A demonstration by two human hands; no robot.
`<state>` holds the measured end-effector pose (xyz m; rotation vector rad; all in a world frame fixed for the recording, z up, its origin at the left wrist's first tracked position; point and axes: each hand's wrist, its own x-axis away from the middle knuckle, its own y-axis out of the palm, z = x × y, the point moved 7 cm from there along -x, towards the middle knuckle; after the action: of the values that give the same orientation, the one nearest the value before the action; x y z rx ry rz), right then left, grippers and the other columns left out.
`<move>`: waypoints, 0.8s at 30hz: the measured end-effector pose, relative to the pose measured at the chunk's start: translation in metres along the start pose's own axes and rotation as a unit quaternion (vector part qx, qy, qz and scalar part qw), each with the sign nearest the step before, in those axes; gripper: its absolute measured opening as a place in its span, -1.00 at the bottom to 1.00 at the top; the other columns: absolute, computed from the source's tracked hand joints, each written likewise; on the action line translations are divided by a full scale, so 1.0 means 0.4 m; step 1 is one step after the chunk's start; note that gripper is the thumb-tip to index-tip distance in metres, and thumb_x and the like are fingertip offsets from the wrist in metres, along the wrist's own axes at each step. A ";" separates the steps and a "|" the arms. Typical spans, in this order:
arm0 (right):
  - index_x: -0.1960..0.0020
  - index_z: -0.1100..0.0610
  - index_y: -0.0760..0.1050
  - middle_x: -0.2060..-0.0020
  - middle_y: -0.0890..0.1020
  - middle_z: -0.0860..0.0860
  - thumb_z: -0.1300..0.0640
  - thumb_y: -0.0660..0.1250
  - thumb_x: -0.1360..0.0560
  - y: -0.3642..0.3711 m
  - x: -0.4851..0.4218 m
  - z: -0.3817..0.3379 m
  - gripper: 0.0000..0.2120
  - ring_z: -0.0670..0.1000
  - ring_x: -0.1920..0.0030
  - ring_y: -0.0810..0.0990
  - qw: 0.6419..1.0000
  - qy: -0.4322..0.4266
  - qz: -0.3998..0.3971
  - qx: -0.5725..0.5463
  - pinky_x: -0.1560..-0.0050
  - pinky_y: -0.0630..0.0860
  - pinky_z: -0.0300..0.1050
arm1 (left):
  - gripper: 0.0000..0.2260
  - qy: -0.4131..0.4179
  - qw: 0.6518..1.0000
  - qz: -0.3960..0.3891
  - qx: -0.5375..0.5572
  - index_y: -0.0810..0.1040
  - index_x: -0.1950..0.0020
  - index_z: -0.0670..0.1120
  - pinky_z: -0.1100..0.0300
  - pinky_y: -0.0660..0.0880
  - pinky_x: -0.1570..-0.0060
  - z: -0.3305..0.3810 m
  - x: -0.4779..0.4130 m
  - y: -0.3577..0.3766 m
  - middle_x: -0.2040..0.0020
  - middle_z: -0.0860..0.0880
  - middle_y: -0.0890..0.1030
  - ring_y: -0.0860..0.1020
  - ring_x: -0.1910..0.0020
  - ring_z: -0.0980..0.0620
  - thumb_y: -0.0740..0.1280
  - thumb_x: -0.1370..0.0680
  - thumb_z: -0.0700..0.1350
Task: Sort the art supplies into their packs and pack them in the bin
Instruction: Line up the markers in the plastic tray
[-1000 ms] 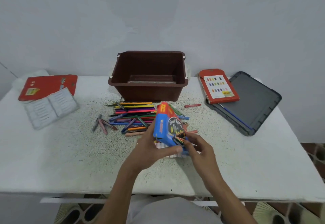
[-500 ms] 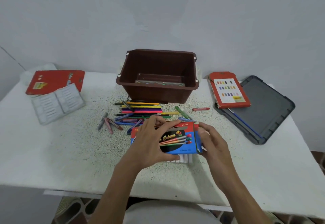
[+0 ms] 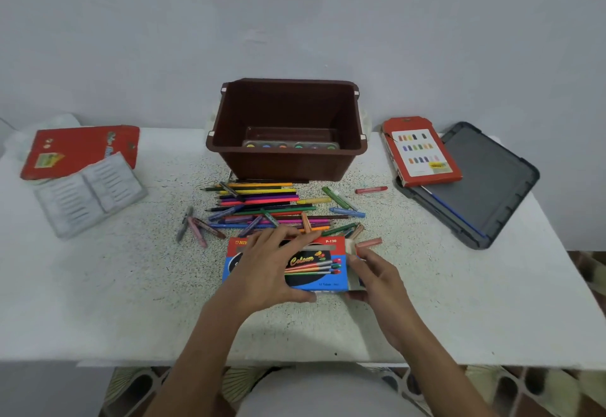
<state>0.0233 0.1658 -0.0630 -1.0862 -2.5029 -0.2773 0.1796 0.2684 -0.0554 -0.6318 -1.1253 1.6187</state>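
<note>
Pencil box (image 3: 323,264) lies flat on the table (image 3: 98,285) near you; your left hand (image 3: 267,269) clasps it, right hand (image 3: 377,277) pinches its right end.

Glossy cardboard pencil box (image 3: 323,264); speckled matt table (image 3: 131,279).

Both forearms reach in over the table's (image 3: 98,302) near edge. The left hand (image 3: 267,272) lies flat with fingers spread; the right hand (image 3: 377,280) curls, fingertips pinching.
</note>
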 end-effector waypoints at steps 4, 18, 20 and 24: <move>-0.04 -0.12 0.55 0.17 0.69 -0.03 0.12 0.26 -0.61 0.004 0.007 0.010 -0.84 -0.05 0.16 0.66 0.994 -0.050 0.029 0.097 0.25 0.57 -0.19 | -0.08 -0.004 1.000 0.000 0.006 0.02 -0.53 0.32 0.11 0.04 -0.42 -0.029 0.040 -0.004 -0.35 0.19 0.24 0.18 -0.35 0.17 0.42 -0.29 0.41; -0.40 0.05 0.41 -0.38 0.45 0.10 -0.24 0.17 -0.51 0.123 -0.025 0.046 -0.43 0.20 -0.23 0.45 0.683 -0.332 -0.062 0.648 -0.12 0.52 0.16 | -0.10 -0.044 0.998 0.047 -0.025 0.15 -0.53 0.24 0.01 0.28 -0.31 -0.252 0.222 -0.028 -0.28 0.09 0.39 0.36 -0.24 0.05 0.24 -0.25 0.53; -0.41 0.03 0.40 -0.39 0.46 0.10 -0.27 0.19 -0.49 0.133 -0.034 0.048 -0.41 0.19 -0.23 0.47 0.664 -0.326 -0.083 0.668 -0.09 0.55 0.18 | -0.10 -0.048 0.997 0.048 -0.027 0.18 -0.53 0.22 0.00 0.30 -0.28 -0.279 0.240 -0.030 -0.28 0.07 0.41 0.38 -0.23 0.04 0.24 -0.25 0.53; -0.42 -0.02 0.37 -0.36 0.48 0.05 -0.30 0.19 -0.47 0.146 -0.036 0.040 -0.39 0.18 -0.18 0.48 0.654 -0.327 -0.086 0.676 -0.04 0.54 0.16 | -0.09 -0.070 0.996 0.037 -0.031 0.19 -0.53 0.21 0.01 0.32 -0.26 -0.323 0.267 -0.025 -0.28 0.05 0.42 0.37 -0.22 0.05 0.23 -0.23 0.53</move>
<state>0.0707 0.2013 -0.0821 -0.2232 -2.2305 1.9311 0.2549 0.4151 -0.0881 -0.6142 -1.2709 1.7173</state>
